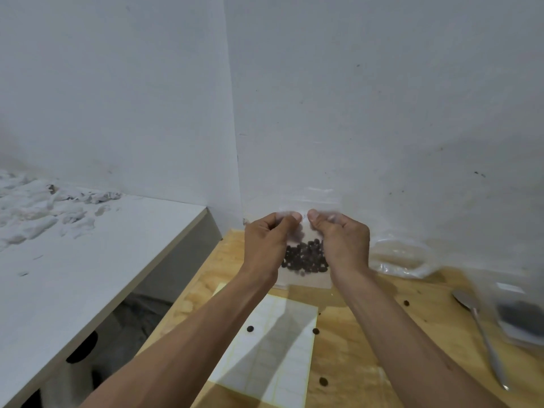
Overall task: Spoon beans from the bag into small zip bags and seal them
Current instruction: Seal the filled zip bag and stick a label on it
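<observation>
I hold a small clear zip bag upright in front of the wall, above the wooden table. Dark beans fill its lower part. My left hand pinches the bag's top strip from the left. My right hand pinches the same strip from the right, thumbs nearly touching at the middle. A metal spoon lies on the table to the right. At the right edge a blurred clear bag with dark beans stands on the table.
A sheet of white labels lies under my forearms, with a few loose beans around it. Crumpled clear plastic sits against the wall. A white shelf with white scraps runs along the left.
</observation>
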Tool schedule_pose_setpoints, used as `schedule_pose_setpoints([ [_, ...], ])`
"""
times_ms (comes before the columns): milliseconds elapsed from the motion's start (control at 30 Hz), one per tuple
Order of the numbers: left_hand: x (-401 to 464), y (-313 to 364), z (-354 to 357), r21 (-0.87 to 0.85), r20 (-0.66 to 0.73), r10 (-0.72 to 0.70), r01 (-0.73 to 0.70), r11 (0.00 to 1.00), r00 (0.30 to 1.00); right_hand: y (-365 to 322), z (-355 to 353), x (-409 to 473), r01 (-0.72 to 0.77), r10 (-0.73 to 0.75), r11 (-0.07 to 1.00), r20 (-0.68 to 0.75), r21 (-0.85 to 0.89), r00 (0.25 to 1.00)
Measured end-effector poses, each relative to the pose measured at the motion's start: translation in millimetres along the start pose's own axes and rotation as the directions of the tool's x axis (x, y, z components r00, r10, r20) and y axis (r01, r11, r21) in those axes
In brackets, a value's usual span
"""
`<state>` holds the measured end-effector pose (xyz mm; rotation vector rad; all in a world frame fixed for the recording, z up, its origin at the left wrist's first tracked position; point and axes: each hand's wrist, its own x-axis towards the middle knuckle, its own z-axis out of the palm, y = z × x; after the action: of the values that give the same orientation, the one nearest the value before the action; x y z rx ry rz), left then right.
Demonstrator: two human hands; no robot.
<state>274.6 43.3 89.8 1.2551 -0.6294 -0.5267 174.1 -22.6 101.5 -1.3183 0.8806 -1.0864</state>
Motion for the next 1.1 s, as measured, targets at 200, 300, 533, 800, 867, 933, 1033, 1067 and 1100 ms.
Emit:
schedule_pose_setpoints([
  [200, 3, -1, 14, -0.005, -0.018, -0.017, 0.017, 1.0, 1.0, 1, -14, 8, -0.014, 0.014, 1.0, 0.037, 0.007, 0.999],
  [300, 7, -3, 20, 0.004, -0.005, -0.02, 0.02, 1.0, 1.0, -2, -30, 13, -0.051, 0.063, 0.996, 0.169, -0.075, 0.984],
  [533, 18, -9, 46, 0.236, 0.092, -0.154, 0.128, 0.963, 0.984, 4, -95, 24, -0.148, 0.18, 0.961, 0.121, -0.232, 0.976],
  [800, -18, -20, 139, 0.514, 0.455, -0.329, 0.057, 0.856, 0.828, -8, -206, 34, -0.158, 0.107, 0.902, -0.148, -0.401, 0.983],
  [867, -25, -25, 170, 0.537, 0.511, -0.343, 0.02, 0.844, 0.788, -13, -237, 31, -0.16, 0.079, 0.866, -0.184, -0.474, 0.98],
  [933, -37, -28, 197, 0.559, 0.563, -0.345, -0.039, 0.828, 0.751, -14, -266, 29, -0.173, 0.07, 0.833, -0.21, -0.525, 0.975],
  [1033, -51, -36, 234, 0.566, 0.601, -0.324, -0.102, 0.818, 0.731, -10, -302, 26, -0.189, 0.044, 0.81, -0.264, -0.555, 0.964],
  [1067, -55, -40, 245, 0.574, 0.618, -0.325, -0.129, 0.808, 0.716, -7, -312, 25, -0.194, 0.035, 0.808, -0.285, -0.556, 0.958],
  [1100, -59, -43, 255, 0.583, 0.631, -0.316, -0.165, 0.795, 0.708, -5, -322, 24, -0.205, 0.033, 0.804, -0.302, -0.558, 0.953],
])
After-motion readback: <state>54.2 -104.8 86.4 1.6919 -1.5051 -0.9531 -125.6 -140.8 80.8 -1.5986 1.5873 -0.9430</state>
